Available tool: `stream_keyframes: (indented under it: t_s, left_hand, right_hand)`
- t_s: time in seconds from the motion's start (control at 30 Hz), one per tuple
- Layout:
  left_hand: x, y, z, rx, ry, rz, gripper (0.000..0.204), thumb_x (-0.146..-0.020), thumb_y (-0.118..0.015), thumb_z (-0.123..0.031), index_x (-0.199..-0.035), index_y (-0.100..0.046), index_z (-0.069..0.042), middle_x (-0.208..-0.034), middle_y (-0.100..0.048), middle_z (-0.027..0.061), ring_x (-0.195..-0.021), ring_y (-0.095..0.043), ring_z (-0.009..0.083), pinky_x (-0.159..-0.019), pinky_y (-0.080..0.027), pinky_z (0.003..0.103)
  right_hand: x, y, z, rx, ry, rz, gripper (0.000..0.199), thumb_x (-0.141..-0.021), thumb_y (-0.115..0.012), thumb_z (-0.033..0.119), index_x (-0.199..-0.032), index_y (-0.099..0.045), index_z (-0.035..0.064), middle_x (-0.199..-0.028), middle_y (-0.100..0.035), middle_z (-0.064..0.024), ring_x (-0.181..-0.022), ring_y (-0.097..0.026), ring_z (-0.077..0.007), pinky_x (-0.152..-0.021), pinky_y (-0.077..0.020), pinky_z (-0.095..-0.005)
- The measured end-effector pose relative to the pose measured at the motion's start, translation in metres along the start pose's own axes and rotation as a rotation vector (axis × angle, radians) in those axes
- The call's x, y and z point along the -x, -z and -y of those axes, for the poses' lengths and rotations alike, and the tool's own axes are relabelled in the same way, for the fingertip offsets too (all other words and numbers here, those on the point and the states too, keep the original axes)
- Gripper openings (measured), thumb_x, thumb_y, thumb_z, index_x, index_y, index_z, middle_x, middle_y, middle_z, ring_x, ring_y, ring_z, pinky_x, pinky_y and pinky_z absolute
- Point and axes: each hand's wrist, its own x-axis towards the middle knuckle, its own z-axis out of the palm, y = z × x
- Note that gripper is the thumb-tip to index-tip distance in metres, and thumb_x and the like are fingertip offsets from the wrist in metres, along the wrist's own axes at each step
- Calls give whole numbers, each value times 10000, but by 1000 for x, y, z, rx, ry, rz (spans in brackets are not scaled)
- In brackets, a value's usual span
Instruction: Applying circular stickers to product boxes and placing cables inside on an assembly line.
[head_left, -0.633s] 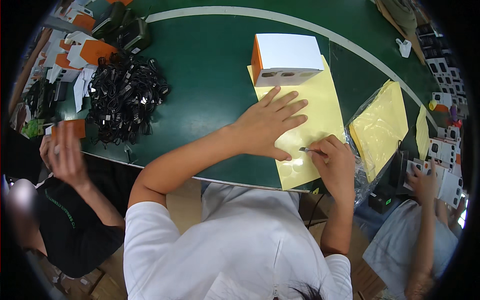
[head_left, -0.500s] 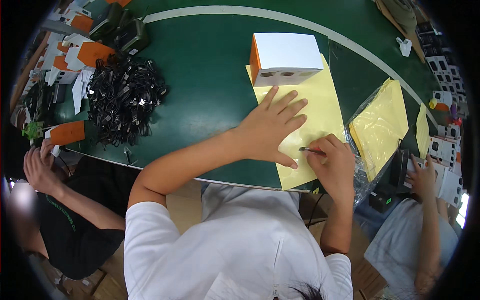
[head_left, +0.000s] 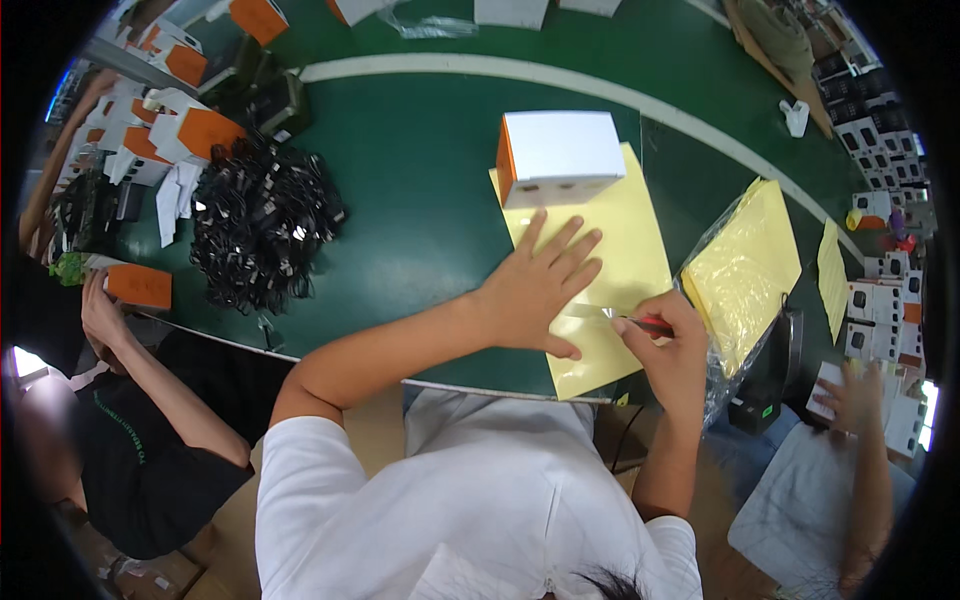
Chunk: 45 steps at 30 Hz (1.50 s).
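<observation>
Pressing yellow sheet (head_left: 620, 230) flat w/ left hand (head_left: 535, 290), right grip (head_left: 665, 345) on red-handled blade (head_left: 640, 322).

- I am seeing even, bright overhead light falling across the green table (head_left: 420, 200), with only soft, short shadows lying under the left hand (head_left: 535, 295).
- Glare is glinting off the clear plastic bag (head_left: 745, 270) and the pile of black parts (head_left: 262, 225).
- The fisheye is bending the white line (head_left: 560, 80) and table edge, and a black rim is closing the corners.
- People at the sides are blurring near the rim.
</observation>
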Motion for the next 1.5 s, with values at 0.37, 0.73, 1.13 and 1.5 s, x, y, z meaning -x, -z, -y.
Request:
stream_keyframes:
  t_s: [0.37,0.73,1.13,1.5]
  left_hand:
    - [-14,90,78,132,-93,-725,229,-772,-827,-99,-984,-741,-85,-1225,-688,61,-1221,-630,297,-1111,-422,540]
    - [-17,68,84,216,-135,-770,178,-854,-779,-115,-1024,-754,-65,-1104,-721,50,-1217,-650,262,-1122,-441,547]
    - [-28,59,74,176,-49,-919,235,-742,-871,-108,-918,-719,-70,-1042,-754,63,-1105,-717,270,-1056,-502,522]
    - [-29,63,71,-88,-86,-938,152,-774,-802,-137,-912,-743,-160,-958,-705,5,-1059,-710,228,-971,-563,511]
  right_hand:
    - [-51,-2,48,-308,56,-153,220,-830,-834,93,-846,-634,5,-813,-581,-15,-724,-553,-92,-666,-434,-244]
    - [-89,-27,68,32,245,-234,248,-805,-839,277,-853,-692,84,-826,-657,-36,-736,-630,-199,-763,-429,-338]
    - [-96,-33,75,421,428,-372,254,-813,-826,319,-846,-678,116,-771,-615,-29,-723,-596,-229,-700,-371,-379]
    - [-104,-15,84,697,421,-191,392,-845,-791,411,-905,-586,83,-730,-642,-75,-710,-633,-283,-697,-409,-409]
